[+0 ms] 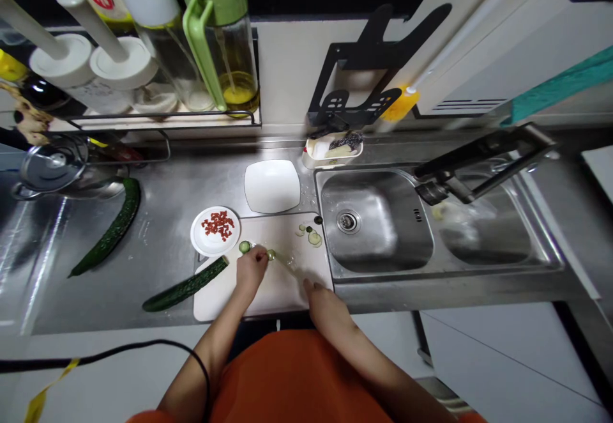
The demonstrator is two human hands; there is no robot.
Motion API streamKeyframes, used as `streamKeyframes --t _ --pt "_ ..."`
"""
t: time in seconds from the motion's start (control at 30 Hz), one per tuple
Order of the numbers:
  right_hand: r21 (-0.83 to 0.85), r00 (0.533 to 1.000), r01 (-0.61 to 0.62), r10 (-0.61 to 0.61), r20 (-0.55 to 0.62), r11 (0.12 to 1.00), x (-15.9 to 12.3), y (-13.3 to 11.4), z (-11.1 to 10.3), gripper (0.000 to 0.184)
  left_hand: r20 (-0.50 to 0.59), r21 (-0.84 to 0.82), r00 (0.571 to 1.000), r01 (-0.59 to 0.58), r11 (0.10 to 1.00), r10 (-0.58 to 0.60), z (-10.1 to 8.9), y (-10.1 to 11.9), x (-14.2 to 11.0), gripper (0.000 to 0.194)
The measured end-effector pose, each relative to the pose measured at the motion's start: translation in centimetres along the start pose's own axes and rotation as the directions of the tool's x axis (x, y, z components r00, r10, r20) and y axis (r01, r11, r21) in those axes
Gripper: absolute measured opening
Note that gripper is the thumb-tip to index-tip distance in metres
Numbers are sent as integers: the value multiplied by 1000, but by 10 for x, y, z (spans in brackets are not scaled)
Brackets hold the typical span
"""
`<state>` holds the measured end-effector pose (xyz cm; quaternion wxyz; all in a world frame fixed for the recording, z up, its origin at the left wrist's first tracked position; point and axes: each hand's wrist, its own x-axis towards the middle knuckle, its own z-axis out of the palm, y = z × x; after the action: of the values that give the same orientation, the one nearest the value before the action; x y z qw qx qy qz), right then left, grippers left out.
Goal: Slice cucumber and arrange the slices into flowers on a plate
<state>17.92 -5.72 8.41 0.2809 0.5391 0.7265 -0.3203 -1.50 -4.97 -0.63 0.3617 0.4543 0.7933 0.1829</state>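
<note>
My left hand (252, 269) is over the cutting board (218, 295), its fingertips pinched together at a small pale-green cucumber slice (271, 255). Just behind those fingers sits another cut cucumber piece (244, 246). My right hand (326, 307) is closed at the board's right front, around the handle of a knife (293, 268); the blade looks faint and points toward the slice. Several cucumber scraps (314, 238) lie at the board's back right corner. A long cucumber (191, 287) with a cut end rests across the board's left edge.
A round plate (198, 239) of diced red pieces overlaps the board's back left corner. Behind the board stands a white square dish (272, 185). Another cucumber (112, 234) lies far left, near a lidded pot (52, 164). To the right is a double sink (383, 269) with a faucet (472, 161).
</note>
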Motion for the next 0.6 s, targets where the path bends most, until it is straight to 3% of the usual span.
streamKeyframes --t 0.6 --pt "-5 1000 -18 18 24 1000 7 -7 -3 43 14 -10 1000 23 1000 -23 -1 2 3 13"
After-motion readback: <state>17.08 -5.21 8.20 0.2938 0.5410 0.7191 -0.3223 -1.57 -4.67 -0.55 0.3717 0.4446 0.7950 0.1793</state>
